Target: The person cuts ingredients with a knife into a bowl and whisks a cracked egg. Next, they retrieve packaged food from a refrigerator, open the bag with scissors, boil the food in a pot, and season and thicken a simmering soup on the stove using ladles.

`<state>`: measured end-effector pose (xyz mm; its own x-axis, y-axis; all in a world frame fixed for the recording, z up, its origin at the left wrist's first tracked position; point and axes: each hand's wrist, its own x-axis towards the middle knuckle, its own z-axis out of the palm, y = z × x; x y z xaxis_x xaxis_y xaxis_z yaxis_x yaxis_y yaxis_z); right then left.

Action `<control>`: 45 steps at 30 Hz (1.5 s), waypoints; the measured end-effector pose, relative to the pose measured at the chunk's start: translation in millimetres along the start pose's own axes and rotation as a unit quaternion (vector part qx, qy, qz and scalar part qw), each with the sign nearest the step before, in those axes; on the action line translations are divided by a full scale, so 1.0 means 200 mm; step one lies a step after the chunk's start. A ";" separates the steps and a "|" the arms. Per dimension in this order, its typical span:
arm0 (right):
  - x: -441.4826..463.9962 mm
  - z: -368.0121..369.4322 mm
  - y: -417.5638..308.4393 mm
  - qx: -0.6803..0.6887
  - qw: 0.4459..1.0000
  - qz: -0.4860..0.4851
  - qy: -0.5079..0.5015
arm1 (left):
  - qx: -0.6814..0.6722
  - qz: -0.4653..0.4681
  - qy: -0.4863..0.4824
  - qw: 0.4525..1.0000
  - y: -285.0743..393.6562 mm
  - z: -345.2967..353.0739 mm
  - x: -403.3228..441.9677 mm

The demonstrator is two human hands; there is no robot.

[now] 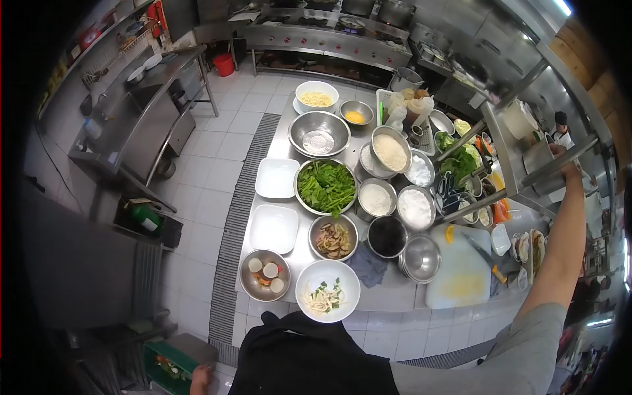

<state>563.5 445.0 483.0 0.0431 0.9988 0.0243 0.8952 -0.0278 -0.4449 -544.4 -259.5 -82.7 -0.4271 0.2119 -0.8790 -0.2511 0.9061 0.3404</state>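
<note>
My right arm stretches up to the shelf at the right. There my right hand (569, 163) is at the rim of a metal pot (538, 158), fingers curled over its edge. Low at the left, my left hand (201, 378) hangs beside a green bin (153, 363) with food scraps in it; its fingers are mostly hidden. At the near table edge stand a white bowl of pale shreds and chopped green herbs (322, 297), a metal bowl with pale round pieces (265, 271) and a metal bowl of sliced mushrooms (333, 238). Leafy greens (326, 185) fill another bowl.
Bowls of white powder (416, 208), a dark-filled bowl (387, 236) and stacked metal bowls (420, 258) crowd the table. On the cutting board (457, 283) lies a knife (484, 254). Shelf posts rise at the right. A person (561, 135) stands beyond the shelf.
</note>
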 end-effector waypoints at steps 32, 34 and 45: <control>-1.18 0.92 -1.01 0.301 0.648 -0.038 0.698 | 0.354 0.497 -0.082 0.788 2.72 0.05 0.18; -1.04 1.01 -1.07 0.292 0.668 -0.040 0.684 | 0.410 0.441 -0.044 0.797 2.66 -0.09 0.35; -0.18 1.40 -2.24 0.331 0.751 -0.124 0.557 | 0.449 0.155 -0.030 0.879 1.23 -1.07 1.14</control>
<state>36.2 433.4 431.7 0.5862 0.3045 0.7508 0.5359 0.5493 -0.6412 -888.6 -67.4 -127.8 -0.3014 0.4946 -0.8152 0.6687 0.7191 0.1890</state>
